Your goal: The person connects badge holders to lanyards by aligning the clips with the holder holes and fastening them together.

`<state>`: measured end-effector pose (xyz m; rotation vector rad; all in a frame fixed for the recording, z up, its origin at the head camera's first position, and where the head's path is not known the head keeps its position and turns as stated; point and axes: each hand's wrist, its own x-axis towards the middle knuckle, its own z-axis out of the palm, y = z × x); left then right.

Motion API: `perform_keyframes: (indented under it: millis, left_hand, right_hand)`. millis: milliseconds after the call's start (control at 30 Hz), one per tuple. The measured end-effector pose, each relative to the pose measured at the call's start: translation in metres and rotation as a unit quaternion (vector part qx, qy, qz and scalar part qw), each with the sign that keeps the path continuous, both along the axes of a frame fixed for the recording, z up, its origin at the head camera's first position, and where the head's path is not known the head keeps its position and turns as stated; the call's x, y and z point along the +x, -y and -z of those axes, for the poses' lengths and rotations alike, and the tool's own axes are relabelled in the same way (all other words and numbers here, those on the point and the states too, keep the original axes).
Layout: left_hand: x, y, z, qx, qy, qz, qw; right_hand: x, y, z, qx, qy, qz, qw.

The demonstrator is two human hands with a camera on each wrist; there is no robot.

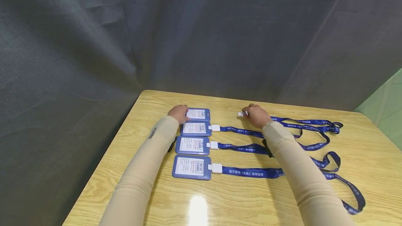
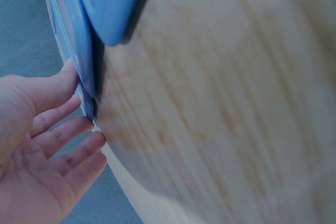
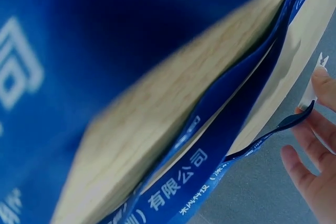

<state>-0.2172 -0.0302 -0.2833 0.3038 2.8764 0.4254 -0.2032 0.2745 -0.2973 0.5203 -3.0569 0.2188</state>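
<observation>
My left hand (image 1: 178, 113) pinches the left end of the farthest blue badge holder (image 1: 201, 114). In the left wrist view, the thumb lies against a holder's edge (image 2: 85, 61) and the other fingers are loosely spread. A gap to the right of that holder, my right hand (image 1: 258, 116) pinches the white clip (image 1: 242, 114) of a blue lanyard (image 1: 314, 121). The clip's forked tip (image 3: 322, 60) sticks out past the thumb in the right wrist view. This lanyard trails rightward from the hand, and its clip is apart from the holder.
Nearer me, three badge holders lie in a column: one (image 1: 196, 128), another (image 1: 192, 145), and the nearest (image 1: 185, 166). Each has a white clip joined to a lanyard (image 1: 251, 172) stretching right under my right arm. A dark curtain (image 1: 220, 44) hangs behind the wooden table (image 1: 163, 201).
</observation>
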Motion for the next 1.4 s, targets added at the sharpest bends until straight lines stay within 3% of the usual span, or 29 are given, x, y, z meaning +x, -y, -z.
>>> perform_keyframes:
  millis: [1133, 1400]
  left_hand:
    - [0.003, -0.002, -0.003, -0.003, 0.002, -0.005, 1.0000]
    - [-0.002, -0.002, 0.001, -0.007, 0.002, -0.002, 1.0000]
  right_hand:
    - [-0.005, 0.013, 0.005, -0.006, 0.019, 0.006, 0.9998]
    - [-0.006, 0.018, 0.005, -0.007, 0.027, 0.010, 0.9996]
